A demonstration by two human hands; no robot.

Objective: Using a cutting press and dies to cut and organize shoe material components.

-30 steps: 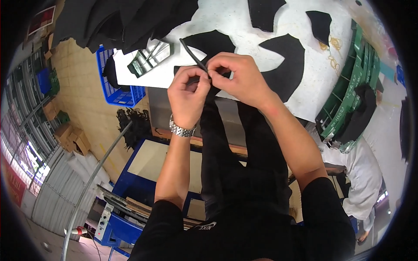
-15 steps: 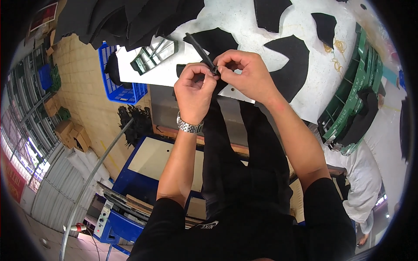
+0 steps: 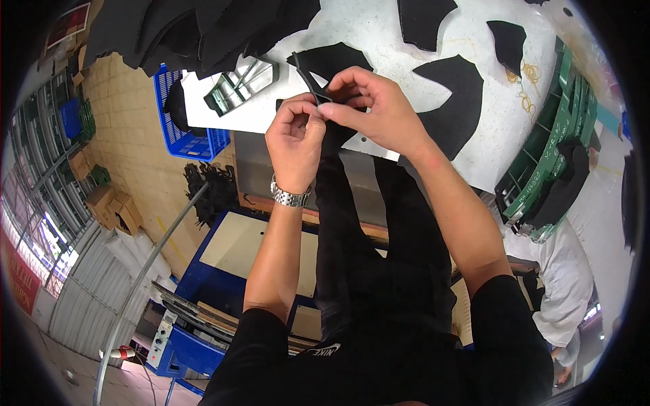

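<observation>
A narrow black strip of material (image 3: 308, 76) runs up and away from between my two hands, above the white table. My left hand (image 3: 295, 139), with a metal watch at its wrist, pinches the strip's near end. On the same end are the thumb and fingers of my right hand (image 3: 376, 108), closed around it from the right. The exact grip point is partly hidden by my fingertips. Just beyond the strip lies a flat black cut piece (image 3: 342, 59), and another curved black piece (image 3: 455, 101) lies to the right of my right hand.
A stack of black pieces (image 3: 203, 30) covers the far left of the white table (image 3: 379, 40). Near it sits a green metal mould (image 3: 242, 84), with a blue basket (image 3: 203, 143) beside the table edge. Larger green moulds (image 3: 548, 149) stand at right; yellow bands (image 3: 525, 88) lie loose.
Both hands have shifted slightly left with the strip. My right thumb now reaches further toward my left fingertips, and the strip stands a little more upright.
</observation>
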